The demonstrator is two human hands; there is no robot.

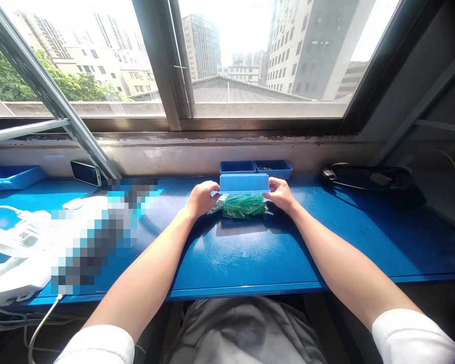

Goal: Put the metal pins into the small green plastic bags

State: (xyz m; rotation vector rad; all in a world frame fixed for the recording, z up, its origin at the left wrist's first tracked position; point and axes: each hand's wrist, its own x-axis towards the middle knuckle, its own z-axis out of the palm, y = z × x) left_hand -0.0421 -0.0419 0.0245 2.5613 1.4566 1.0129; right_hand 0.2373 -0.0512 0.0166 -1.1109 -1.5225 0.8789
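A light blue plastic bin (244, 183) is tipped on its side above the table, gripped at its two ends. My left hand (205, 196) is closed on its left end, and my right hand (281, 194) is closed on its right end. Right below the bin lies a pile of small green packets (244, 206), with some paler pieces at its left edge. Whether the bin touches the pile, I cannot tell. Behind the held bin stand two darker blue bins (237, 167); the right-hand one (275, 168) contains small pieces too fine to name.
The blue table (246, 268) runs along a window. Left are white power adapters and cables (23, 240), a blurred patch, a phone (85, 173) leaning on a metal post and a blue tray (15, 177). A shiny black object (367, 184) lies at the right.
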